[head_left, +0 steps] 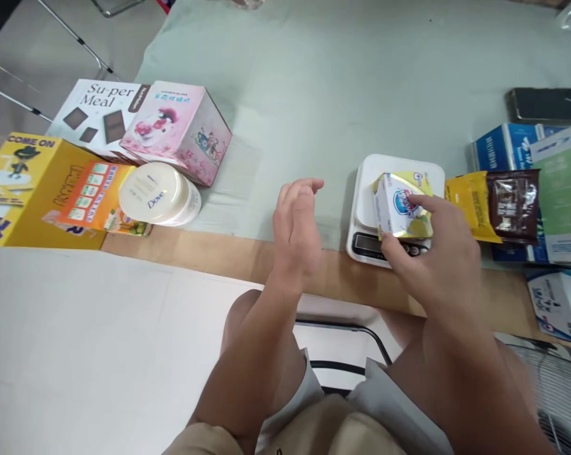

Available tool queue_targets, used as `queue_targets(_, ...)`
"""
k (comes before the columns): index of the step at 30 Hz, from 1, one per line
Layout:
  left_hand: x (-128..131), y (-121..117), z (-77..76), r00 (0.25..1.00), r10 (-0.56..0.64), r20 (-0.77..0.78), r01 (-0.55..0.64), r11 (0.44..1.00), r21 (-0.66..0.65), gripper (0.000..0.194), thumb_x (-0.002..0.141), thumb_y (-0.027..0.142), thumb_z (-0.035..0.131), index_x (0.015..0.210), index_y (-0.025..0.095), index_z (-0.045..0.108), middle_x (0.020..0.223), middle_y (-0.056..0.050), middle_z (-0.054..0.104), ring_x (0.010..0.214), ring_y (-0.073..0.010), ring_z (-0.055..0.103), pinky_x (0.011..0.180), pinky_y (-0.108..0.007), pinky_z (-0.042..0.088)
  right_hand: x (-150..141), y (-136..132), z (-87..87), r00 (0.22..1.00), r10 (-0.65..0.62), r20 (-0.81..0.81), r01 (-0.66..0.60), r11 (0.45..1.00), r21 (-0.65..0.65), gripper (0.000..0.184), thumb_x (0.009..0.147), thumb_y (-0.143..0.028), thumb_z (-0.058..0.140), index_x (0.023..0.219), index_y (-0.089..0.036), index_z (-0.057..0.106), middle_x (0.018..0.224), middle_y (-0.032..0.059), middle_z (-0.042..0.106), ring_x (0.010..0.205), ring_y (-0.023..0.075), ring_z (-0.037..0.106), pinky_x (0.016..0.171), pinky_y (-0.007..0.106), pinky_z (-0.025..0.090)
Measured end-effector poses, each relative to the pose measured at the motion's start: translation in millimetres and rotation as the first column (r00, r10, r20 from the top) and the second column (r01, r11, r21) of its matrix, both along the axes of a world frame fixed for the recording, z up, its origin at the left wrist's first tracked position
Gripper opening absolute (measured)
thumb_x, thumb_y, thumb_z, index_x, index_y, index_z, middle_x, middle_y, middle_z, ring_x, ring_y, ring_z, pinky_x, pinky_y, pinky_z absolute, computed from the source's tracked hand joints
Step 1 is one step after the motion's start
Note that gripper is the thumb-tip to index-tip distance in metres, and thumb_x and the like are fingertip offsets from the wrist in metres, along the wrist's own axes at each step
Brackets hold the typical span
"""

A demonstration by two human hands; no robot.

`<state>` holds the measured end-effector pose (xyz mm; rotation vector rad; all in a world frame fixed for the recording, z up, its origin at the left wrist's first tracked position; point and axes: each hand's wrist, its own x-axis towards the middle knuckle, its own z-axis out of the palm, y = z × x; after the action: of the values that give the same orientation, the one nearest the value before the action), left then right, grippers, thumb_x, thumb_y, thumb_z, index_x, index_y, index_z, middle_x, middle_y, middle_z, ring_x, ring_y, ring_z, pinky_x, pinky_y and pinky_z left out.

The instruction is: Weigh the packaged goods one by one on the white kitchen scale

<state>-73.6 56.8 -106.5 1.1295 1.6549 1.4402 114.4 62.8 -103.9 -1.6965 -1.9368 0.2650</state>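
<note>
A white kitchen scale (368, 170) with a dark display strip lies near the table's front edge. On its platform rests a yellow and white soap box (396, 208), slightly askew. My right hand (441, 246) grips this box, thumb at its near left corner and forefinger on top; the remaining fingers are partly hidden. My left hand (297, 224) is raised at the table's edge left of the scale, fingers stretched out and slightly bent, holding nothing. Just right of the scale, a yellow and brown packet (508, 205) leans against other boxes.
On the left stand a yellow box (72, 177), an orange packet (93, 196), a white Su-per Meal box (96, 114), a pink box (176, 126) and a Dove jar (153, 193). Rightward are blue and green boxes (563, 196), a phone (548, 104) and a white-blue box (560, 303) by the edge.
</note>
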Motion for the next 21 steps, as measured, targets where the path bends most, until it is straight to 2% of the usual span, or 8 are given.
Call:
queue_targets(2,-9,1,0.2,0.997,0.004,0.075,-0.004,1.0,0.008,0.044,0.108,0.039,0.028,0.103,0.022,0.068,0.114,-0.007,0.071,0.112,-0.021,0.065,0.103,-0.036,0.052,-2,-3,2.8,0.998,0.065,-0.007,-0.065,0.998,0.021,0.046,0.08,-0.033,0.065,0.126,-0.027,0.066,0.138,0.0131,0.071,0.132,0.0381,0.066,0.108,0.059,0.055)
queue_targets(4,-17,2,1.6,0.992,0.015,0.129,-0.009,0.999,-0.046,0.038,0.108,0.037,0.033,0.1,0.023,0.067,0.113,-0.006,0.071,0.108,-0.0201,0.065,0.1,-0.035,0.053,-10,-8,4.9,0.988,0.151,-0.03,-0.15,0.988,0.043,0.046,0.077,-0.03,0.066,0.123,-0.027,0.068,0.139,0.0127,0.072,0.128,0.0365,0.07,0.105,0.056,0.059)
queue_targets(6,-23,3,3.2,0.988,0.021,0.151,-0.002,0.992,-0.126,0.027,0.105,0.034,0.044,0.099,0.022,0.067,0.112,-0.005,0.07,0.104,-0.0194,0.066,0.096,-0.034,0.054,-23,-13,4.6,0.976,0.212,-0.053,-0.208,0.975,0.079,0.046,0.077,-0.03,0.067,0.123,-0.024,0.069,0.139,0.0137,0.073,0.127,0.0356,0.071,0.103,0.054,0.061)
queue_targets(9,-28,4,2.2,0.985,0.005,0.172,0.029,0.981,-0.193,0.012,0.097,0.031,0.06,0.102,0.022,0.066,0.115,-0.006,0.07,0.098,-0.0187,0.069,0.089,-0.033,0.058,-50,-19,-1.7,0.974,0.219,-0.055,-0.212,0.971,0.112,0.043,0.08,-0.033,0.069,0.122,-0.024,0.07,0.138,0.0151,0.073,0.127,0.034,0.072,0.105,0.054,0.06)
queue_targets(11,-30,5,-1.5,0.98,-0.007,0.197,0.049,0.977,-0.207,0.015,0.093,0.028,0.065,0.107,0.022,0.066,0.12,-0.007,0.071,0.099,-0.0195,0.071,0.087,-0.034,0.061,-66,-20,-8.2,0.98,0.195,-0.044,-0.189,0.976,0.107,0.041,0.083,-0.036,0.069,0.122,-0.024,0.071,0.139,0.0165,0.073,0.127,0.034,0.072,0.107,0.056,0.059)
queue_targets(15,-31,5,-10.7,0.947,0.0,0.32,0.071,0.976,-0.208,0.03,0.087,0.021,0.069,0.117,0.022,0.064,0.133,-0.008,0.072,0.118,-0.0239,0.074,0.094,-0.036,0.065,-82,-17,-19.7,0.986,0.166,-0.009,-0.165,0.986,0.032,0.043,0.087,-0.038,0.07,0.127,-0.021,0.071,0.145,0.0196,0.068,0.13,0.0369,0.069,0.11,0.059,0.055)
queue_targets(18,-30,5,-14.7,0.927,-0.118,0.356,0.18,0.973,-0.146,0.025,0.09,0.022,0.065,0.115,0.022,0.065,0.133,-0.006,0.074,0.125,-0.0228,0.072,0.101,-0.034,0.064,-81,-16,-22.6,0.981,0.194,0.011,-0.193,0.981,-0.013,0.04,0.092,-0.032,0.065,0.129,-0.019,0.072,0.153,0.0222,0.061,0.132,0.0364,0.068,0.107,0.056,0.058)
queue_targets(21,-28,6,-15.8,0.928,-0.239,0.285,0.284,0.95,-0.127,0.026,0.092,0.019,0.059,0.116,0.024,0.068,0.127,-0.003,0.077,0.122,-0.0218,0.073,0.1,-0.033,0.063,-79,-20,-20.9,0.971,0.236,0.019,-0.237,0.971,0.04,0.035,0.096,-0.023,0.058,0.129,-0.022,0.072,0.152,0.0179,0.062,0.134,0.0327,0.066,0.108,0.054,0.057)
